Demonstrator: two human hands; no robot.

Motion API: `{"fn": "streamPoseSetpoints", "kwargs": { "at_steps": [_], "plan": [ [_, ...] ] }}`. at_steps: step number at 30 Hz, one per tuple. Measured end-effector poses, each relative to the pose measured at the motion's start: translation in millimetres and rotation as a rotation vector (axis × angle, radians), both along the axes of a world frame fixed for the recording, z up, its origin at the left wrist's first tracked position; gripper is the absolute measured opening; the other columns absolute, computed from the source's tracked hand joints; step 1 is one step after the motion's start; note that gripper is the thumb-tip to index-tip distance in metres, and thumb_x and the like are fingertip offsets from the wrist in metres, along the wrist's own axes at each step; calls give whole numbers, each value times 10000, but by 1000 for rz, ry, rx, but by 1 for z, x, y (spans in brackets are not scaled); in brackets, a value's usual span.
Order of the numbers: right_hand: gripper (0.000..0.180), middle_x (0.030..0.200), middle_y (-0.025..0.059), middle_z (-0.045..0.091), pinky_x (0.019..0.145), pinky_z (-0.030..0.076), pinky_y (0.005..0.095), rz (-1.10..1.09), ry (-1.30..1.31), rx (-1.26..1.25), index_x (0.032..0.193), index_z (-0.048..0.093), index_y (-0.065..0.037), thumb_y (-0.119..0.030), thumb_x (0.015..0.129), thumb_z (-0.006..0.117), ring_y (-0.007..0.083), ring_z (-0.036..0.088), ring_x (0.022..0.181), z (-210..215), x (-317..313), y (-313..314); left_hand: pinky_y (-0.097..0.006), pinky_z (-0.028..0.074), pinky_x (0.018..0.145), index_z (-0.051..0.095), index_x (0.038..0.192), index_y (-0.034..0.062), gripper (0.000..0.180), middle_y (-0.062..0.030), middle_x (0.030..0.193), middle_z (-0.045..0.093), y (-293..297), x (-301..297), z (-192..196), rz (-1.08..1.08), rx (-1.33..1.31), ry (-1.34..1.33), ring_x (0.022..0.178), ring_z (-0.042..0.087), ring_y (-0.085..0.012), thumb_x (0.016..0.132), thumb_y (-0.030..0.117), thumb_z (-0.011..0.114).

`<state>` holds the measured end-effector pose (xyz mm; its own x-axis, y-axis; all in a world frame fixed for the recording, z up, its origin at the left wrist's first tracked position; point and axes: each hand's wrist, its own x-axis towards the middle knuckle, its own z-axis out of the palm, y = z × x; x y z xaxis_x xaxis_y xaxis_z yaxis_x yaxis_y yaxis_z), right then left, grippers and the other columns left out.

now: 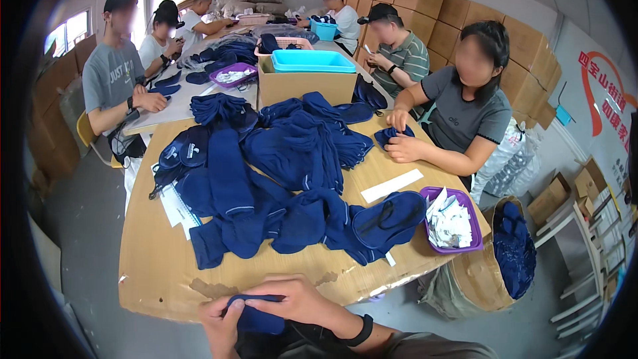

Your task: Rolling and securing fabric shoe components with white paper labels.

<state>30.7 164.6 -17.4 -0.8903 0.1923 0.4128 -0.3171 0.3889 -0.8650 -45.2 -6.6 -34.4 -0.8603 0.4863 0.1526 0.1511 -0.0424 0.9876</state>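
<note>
Low over the table's near edge, my left hand (220,324) and my right hand (296,299) pinch the top edge of a dark navy cloth piece (260,320). Its lower part hangs below my fingers, and I cannot make out its exact kind. Beyond my hands lies a big heap of navy socks (286,146), some with a pale line at the cuff. On the heap's right end rests a flat, rounded navy fabric item (389,221) with a dark strap.
A purple basket (478,229) of white paper slips stands at the table's right edge, near a white strip (392,186). A cardboard box (306,86) bears a blue tray (312,60). Across to the right, a co-worker handles navy cloth (393,136); a filled carton (485,259) stands below.
</note>
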Motion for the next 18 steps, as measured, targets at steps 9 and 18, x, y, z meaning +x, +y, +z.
{"fn": "streamPoseSetpoints", "kwargs": {
  "at_steps": [9,18],
  "plan": [
    [215,875,77,666,665,500,292,6,-11,26,990,705,-43,-156,809,730,235,649,770,10,-3,0,-215,407,589,670,807,-62,198,-3,693,615,-1,-1,2,-15,26,-21,638,520,-61,849,132,662],
    [202,855,59,670,607,472,250,64,-83,-11,990,708,-40,-138,815,731,163,632,717,16,2,3,-216,414,589,662,831,-62,192,-8,709,622,-6,-3,-9,-35,1,2,643,530,-65,856,128,649]
  ]
}}
